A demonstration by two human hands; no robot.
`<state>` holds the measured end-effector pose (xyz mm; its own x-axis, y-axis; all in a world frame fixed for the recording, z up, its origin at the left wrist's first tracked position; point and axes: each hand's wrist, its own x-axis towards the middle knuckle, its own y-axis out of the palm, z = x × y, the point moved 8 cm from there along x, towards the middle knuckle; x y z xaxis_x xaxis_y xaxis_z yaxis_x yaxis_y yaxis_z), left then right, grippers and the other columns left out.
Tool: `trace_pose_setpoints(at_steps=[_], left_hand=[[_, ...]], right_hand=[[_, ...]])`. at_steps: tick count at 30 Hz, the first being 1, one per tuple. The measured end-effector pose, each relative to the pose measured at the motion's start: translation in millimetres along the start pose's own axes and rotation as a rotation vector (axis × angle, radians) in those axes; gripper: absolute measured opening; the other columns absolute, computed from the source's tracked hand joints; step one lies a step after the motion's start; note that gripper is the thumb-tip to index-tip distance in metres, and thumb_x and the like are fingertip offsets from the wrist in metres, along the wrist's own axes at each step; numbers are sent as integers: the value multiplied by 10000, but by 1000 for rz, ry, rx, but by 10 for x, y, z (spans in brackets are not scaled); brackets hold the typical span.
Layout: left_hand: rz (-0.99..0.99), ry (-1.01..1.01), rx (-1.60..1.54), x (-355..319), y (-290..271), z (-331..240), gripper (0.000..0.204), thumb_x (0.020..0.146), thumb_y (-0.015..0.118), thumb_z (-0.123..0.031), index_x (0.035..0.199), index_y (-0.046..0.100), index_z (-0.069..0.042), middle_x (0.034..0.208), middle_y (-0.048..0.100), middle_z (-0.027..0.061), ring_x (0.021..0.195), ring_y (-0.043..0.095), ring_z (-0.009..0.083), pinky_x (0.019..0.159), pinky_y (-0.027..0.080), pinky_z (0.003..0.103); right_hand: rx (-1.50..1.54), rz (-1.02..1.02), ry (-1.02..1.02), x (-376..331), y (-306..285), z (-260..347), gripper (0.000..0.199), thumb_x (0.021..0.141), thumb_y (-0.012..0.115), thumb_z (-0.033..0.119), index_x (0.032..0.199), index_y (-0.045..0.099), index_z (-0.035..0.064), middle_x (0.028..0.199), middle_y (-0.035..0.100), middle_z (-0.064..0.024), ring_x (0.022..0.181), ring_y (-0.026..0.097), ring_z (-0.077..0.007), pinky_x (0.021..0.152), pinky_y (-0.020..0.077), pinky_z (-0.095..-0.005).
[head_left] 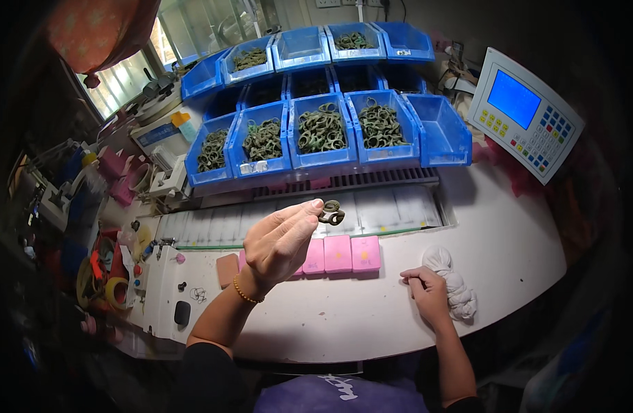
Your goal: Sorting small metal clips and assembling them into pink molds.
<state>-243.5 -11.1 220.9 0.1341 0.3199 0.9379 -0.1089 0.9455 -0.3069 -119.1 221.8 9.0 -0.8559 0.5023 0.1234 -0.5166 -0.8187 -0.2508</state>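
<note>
My left hand (282, 241) is raised over the table, its thumb and fingers pinching a small clump of dark greenish rings (333, 217) at the fingertips. The rings look linked or overlapping; how many there are is hard to tell. Resting low at the right, my right hand (428, 292) has its fingers curled in, and whatever they may hold is hidden. It lies against a bundled white cloth (460, 292). Behind and below the raised hand, pink blocks (338, 255) stand in a row on the white table (330, 323), partly covered by the hand.
Blue bins (321, 131) rise in tiers at the back, several filled with similar rings. A keypad panel with a blue screen (515, 98) stands at the right. Tape rolls (117, 292) and tools crowd the left. A brown block (227, 270) sits beside the pink ones.
</note>
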Motion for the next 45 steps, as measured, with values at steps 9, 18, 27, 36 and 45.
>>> trace_pose_setpoints(at_steps=[9,18,27,36,45], left_hand=[[62,-12,66,136,257,551,183,813,723,85,955,642,3,858,721,178,761,736,281,662,586,324],[148,-471,497,969,1164,2850,116,888,677,-251,926,702,-145,862,717,133,792,695,345,699,547,454],[920,-446,-71,-992,1309,155,895,651,838,-563,1268,543,13,1325,500,191,1286,416,375,1123,290,517],[708,-505,-50,-1211,1051,-657,870,541,857,-159,1346,532,-105,1254,504,143,1156,469,336,1010,336,496],[451,-935,-517,-1615,451,-1116,800,650,836,-86,1377,505,-46,1128,577,153,1003,570,315,875,486,405]], right_hand=[[-68,12,3,-10,-6,-36,165,904,565,-4,945,725,-7,860,705,-113,772,701,-168,682,518,-268],[-98,18,-5,-3,-40,-16,166,916,569,23,950,730,10,871,713,-119,765,695,-182,685,519,-280],[-26,-6,9,-15,1,-55,237,957,603,151,1159,672,49,900,695,-97,763,653,-196,716,519,-308],[134,15,-50,-227,315,45,543,973,632,324,1425,495,57,1163,674,-133,873,631,-196,816,506,-332],[-228,-93,-546,-1024,654,679,492,891,726,258,1302,610,13,868,676,-136,746,635,-271,726,520,-364]])
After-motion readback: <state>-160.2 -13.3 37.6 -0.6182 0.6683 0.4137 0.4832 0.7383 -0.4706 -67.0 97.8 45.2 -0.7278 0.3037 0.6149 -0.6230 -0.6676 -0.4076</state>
